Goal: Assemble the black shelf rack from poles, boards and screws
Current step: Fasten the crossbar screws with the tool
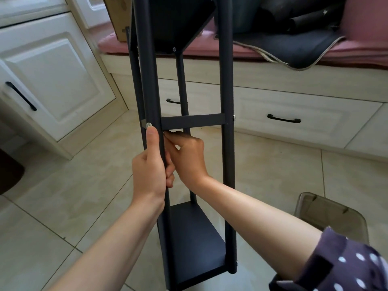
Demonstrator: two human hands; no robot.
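Observation:
The black shelf rack (pixel 227 85) is held tilted above the tiled floor, its poles running from top to bottom of the head view. A lower board (pixel 195 244) sits between the poles near me, a middle board (pixel 192 121) is seen edge-on, and an upper board (pixel 178 22) is at the top. My left hand (pixel 151 164) is wrapped around the front left pole (pixel 147 70), thumb just under a silver screw (pixel 148 124). My right hand (pixel 186 156) reaches behind that pole under the middle board, fingers curled at the joint; what they hold is hidden.
White cabinet doors (pixel 52 80) with black handles stand at left. A window bench with drawers (pixel 294 116) and a pink cushion carries a dark cloth (pixel 294 45) and a cardboard box (pixel 117 17). A translucent grey stool (pixel 329 215) is at lower right.

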